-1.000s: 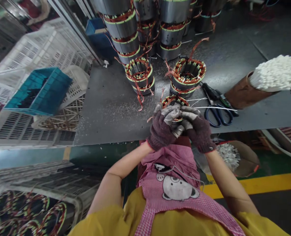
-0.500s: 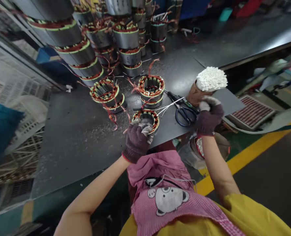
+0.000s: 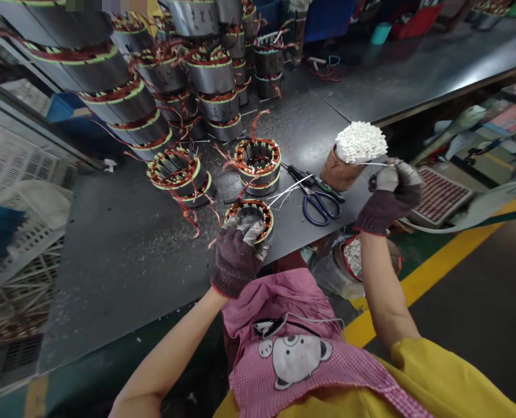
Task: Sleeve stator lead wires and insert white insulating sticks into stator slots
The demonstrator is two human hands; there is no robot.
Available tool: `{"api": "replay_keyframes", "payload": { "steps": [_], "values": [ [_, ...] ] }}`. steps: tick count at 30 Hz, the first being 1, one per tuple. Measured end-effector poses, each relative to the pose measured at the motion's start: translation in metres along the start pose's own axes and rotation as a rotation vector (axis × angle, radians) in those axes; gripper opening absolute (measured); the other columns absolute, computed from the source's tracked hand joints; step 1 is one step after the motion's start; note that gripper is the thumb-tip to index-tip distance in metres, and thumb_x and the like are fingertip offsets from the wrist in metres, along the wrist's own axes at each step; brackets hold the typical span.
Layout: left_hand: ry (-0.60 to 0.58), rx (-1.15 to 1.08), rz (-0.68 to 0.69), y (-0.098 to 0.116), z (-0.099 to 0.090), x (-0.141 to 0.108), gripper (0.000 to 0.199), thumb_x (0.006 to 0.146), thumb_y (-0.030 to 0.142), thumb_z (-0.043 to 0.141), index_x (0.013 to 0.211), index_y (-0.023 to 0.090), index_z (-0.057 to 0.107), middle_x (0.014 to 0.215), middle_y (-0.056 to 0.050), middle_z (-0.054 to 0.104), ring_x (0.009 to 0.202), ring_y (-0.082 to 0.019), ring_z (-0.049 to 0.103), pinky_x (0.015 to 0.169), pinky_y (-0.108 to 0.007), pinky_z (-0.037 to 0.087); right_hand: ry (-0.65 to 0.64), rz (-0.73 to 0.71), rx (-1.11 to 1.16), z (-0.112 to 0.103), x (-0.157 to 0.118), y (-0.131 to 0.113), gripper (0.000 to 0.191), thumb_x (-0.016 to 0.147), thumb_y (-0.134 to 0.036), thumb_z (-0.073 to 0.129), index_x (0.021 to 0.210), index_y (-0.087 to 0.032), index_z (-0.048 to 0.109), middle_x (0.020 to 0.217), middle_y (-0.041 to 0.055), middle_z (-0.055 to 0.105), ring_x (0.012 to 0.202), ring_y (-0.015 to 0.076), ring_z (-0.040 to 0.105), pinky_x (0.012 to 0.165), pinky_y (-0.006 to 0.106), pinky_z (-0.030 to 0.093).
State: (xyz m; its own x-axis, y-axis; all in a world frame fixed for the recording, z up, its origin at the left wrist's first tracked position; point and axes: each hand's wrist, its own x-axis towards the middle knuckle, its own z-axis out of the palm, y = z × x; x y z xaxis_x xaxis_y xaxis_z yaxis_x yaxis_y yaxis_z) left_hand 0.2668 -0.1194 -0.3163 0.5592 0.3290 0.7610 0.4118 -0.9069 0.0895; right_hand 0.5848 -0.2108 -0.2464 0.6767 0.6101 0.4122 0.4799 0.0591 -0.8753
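Note:
My left hand, in a dark glove with pale fingertips, is closed on the near rim of a motor stator with copper windings at the bench's front edge. My right hand, gloved alike, pinches the end of a thin white tube. The tube's other end reaches to a dense bundle of white tubes standing in a brown cylindrical holder. Between the hands lie dark-handled scissors, a screwdriver-like tool and a few loose white tubes.
Two more stators, one upright and one tilted, sit just beyond my left hand. Tall stacks of stators rise at the back left. Below the bench edge is a bin with white pieces. Small scraps litter the bench top.
My right hand has moved right, away from the holder, and a white tube now shows between its fingers and the bundle. My left hand stays on the stator. The view has shifted slightly.

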Motion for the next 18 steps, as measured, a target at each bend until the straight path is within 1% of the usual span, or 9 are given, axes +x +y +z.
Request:
{"api": "replay_keyframes", "payload": {
  "steps": [2,4,7,9,11,13,14,18],
  "values": [
    [-0.006,-0.018,-0.016,0.000,-0.002,0.004,0.047,0.093,0.029,0.083,0.136,0.026,0.065,0.119,-0.012,0.082,0.114,-0.035,0.079,0.112,-0.061,0.060,-0.126,-0.008,0.049,0.004,-0.023,-0.005,0.042,0.092,-0.047,0.087,0.128,-0.027,0.080,0.130,0.0128,0.081,0.122,0.0332,0.078,0.098,0.050,0.068],
    [-0.014,-0.032,-0.045,-0.001,-0.003,0.005,0.039,0.094,0.030,0.083,0.129,0.026,0.067,0.115,-0.010,0.081,0.113,-0.033,0.079,0.113,-0.059,0.060,-0.274,-0.023,0.111,0.012,-0.052,-0.010,0.040,0.090,-0.046,0.090,0.126,-0.029,0.082,0.131,0.0124,0.082,0.123,0.0339,0.078,0.099,0.050,0.069],
    [-0.067,-0.079,-0.110,-0.006,-0.004,0.004,0.028,0.094,0.034,0.083,0.117,0.026,0.069,0.111,-0.008,0.081,0.114,-0.031,0.079,0.118,-0.061,0.057,-0.489,-0.088,0.256,0.025,-0.093,-0.013,0.023,0.097,-0.040,0.086,0.118,-0.031,0.084,0.133,0.0109,0.083,0.121,0.0315,0.081,0.098,0.046,0.069],
    [-0.106,-0.109,-0.157,-0.010,-0.004,0.003,0.022,0.094,0.036,0.082,0.109,0.026,0.068,0.109,-0.007,0.081,0.114,-0.030,0.079,0.122,-0.063,0.055,-0.617,-0.143,0.369,0.029,-0.112,-0.013,0.015,0.102,-0.032,0.079,0.116,-0.031,0.085,0.134,0.0097,0.084,0.120,0.0282,0.082,0.098,0.043,0.069],
    [-0.133,-0.121,-0.178,-0.013,-0.005,0.001,0.018,0.096,0.036,0.080,0.102,0.026,0.066,0.108,-0.007,0.081,0.113,-0.029,0.079,0.125,-0.064,0.053,-0.739,-0.153,0.458,0.030,-0.124,-0.010,0.018,0.105,-0.027,0.075,0.119,-0.031,0.085,0.133,0.0091,0.084,0.120,0.0253,0.082,0.099,0.039,0.068],
    [-0.140,-0.130,-0.169,-0.014,-0.006,-0.001,0.017,0.098,0.036,0.078,0.098,0.026,0.064,0.108,-0.006,0.081,0.111,-0.028,0.079,0.126,-0.064,0.053,-0.834,-0.108,0.514,0.026,-0.131,-0.007,0.019,0.106,-0.026,0.076,0.121,-0.032,0.085,0.130,0.0088,0.085,0.118,0.0234,0.083,0.099,0.036,0.068],
    [-0.138,-0.136,-0.161,-0.014,-0.007,-0.001,0.017,0.098,0.036,0.077,0.098,0.026,0.063,0.108,-0.006,0.081,0.111,-0.027,0.079,0.127,-0.064,0.052,-0.863,-0.077,0.536,0.022,-0.133,-0.006,0.019,0.105,-0.026,0.076,0.121,-0.032,0.085,0.129,0.0087,0.086,0.116,0.0226,0.084,0.098,0.035,0.068],
    [-0.118,-0.164,-0.143,-0.011,-0.010,-0.003,0.017,0.099,0.033,0.077,0.105,0.026,0.062,0.115,-0.007,0.081,0.119,-0.026,0.078,0.130,-0.064,0.049,-0.890,0.042,0.587,0.002,-0.138,-0.008,0.016,0.103,-0.024,0.080,0.115,-0.032,0.087,0.120,0.0084,0.087,0.107,0.0207,0.085,0.090,0.030,0.069]
  ]
}}
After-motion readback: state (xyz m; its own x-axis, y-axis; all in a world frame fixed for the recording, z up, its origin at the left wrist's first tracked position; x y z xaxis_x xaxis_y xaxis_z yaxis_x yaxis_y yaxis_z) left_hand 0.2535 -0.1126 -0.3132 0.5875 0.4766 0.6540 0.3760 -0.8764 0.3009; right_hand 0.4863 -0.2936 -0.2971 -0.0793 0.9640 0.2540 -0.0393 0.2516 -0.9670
